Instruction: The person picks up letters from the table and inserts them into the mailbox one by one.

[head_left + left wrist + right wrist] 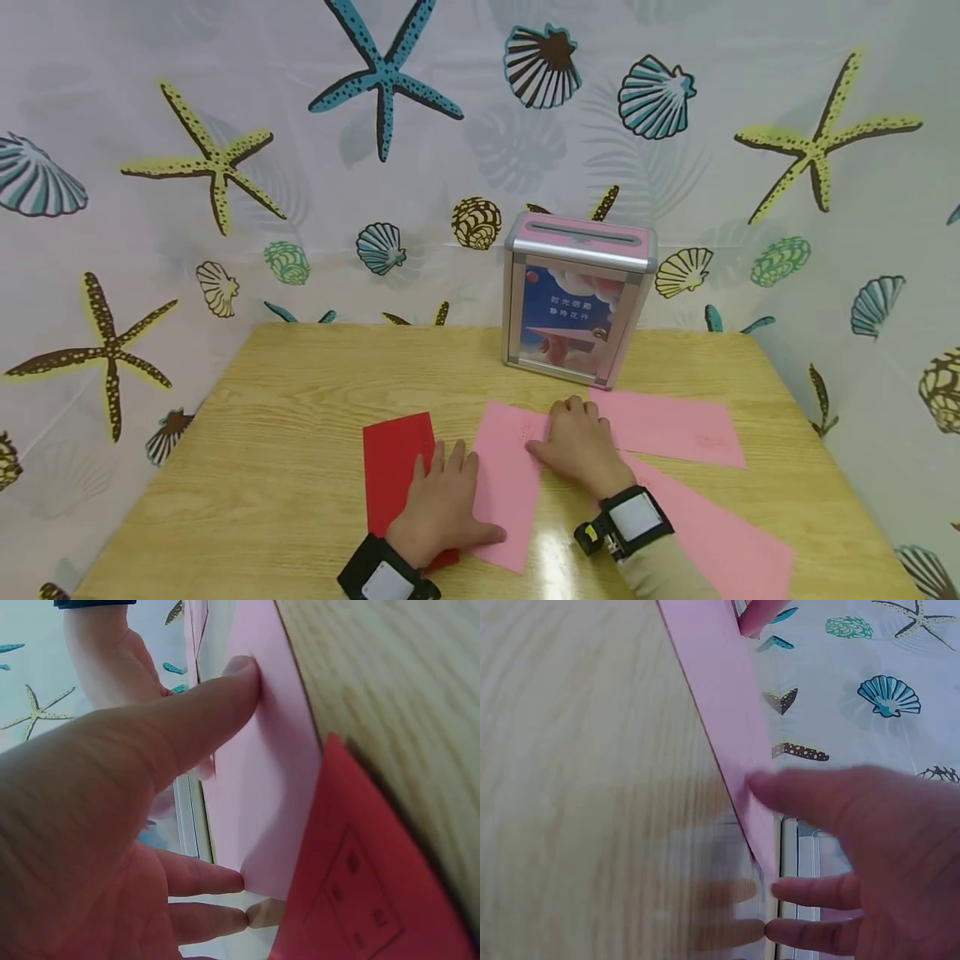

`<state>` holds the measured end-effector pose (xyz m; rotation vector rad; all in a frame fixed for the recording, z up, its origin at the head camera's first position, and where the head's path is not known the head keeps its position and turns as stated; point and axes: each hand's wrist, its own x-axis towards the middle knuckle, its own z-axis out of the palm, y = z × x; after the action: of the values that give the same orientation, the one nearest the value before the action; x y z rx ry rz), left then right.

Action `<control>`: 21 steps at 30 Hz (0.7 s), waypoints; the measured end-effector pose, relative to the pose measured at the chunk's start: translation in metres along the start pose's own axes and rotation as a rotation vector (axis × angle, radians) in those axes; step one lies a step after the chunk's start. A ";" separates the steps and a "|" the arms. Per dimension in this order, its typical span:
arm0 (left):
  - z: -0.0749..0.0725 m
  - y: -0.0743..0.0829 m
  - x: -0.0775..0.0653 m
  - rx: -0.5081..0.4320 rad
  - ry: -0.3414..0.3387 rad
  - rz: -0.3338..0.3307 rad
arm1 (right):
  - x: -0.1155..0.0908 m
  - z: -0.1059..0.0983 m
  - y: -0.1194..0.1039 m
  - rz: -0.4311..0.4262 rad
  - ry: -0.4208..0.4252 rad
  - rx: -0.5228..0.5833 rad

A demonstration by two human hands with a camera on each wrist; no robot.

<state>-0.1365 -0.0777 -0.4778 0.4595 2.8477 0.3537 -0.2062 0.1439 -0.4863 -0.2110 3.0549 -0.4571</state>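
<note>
A pink envelope [510, 479] lies on the table between both hands. My left hand [442, 508], fingers spread, rests across its left side, with the thumb on the lower part. Partly under that hand lies a red envelope [393, 467], whose printed lines show in the left wrist view. My right hand [583, 446] touches the pink envelope's upper right corner with its thumb; in the right wrist view its fingertips [784, 889] reach down to the tabletop. Two more pink envelopes, one upper [675, 427] and one lower [720, 529], lie to the right, the lower one partly hidden by the forearm.
A pink box with silver edges [517, 300], a slot on top and a lock on its front, stands at the back of the wooden table [247, 467]. Behind and beside the table hangs a white cloth [420, 200] patterned with starfish and shells.
</note>
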 end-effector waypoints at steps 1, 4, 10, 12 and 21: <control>0.000 0.000 -0.001 -0.009 -0.005 -0.002 | 0.001 0.000 0.000 0.016 0.009 0.033; 0.000 -0.001 -0.002 -0.038 -0.011 -0.011 | 0.004 0.000 0.001 0.051 0.040 0.202; 0.003 0.001 -0.004 -0.059 -0.007 -0.022 | 0.002 -0.001 0.000 0.050 -0.009 0.528; 0.004 0.002 -0.004 -0.061 -0.002 -0.025 | 0.000 -0.001 -0.001 0.043 -0.056 0.556; 0.004 0.002 -0.002 -0.077 0.016 -0.048 | -0.012 -0.003 -0.002 -0.044 -0.212 0.514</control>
<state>-0.1327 -0.0757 -0.4809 0.3743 2.8435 0.4581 -0.1940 0.1442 -0.4820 -0.2787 2.6221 -1.1138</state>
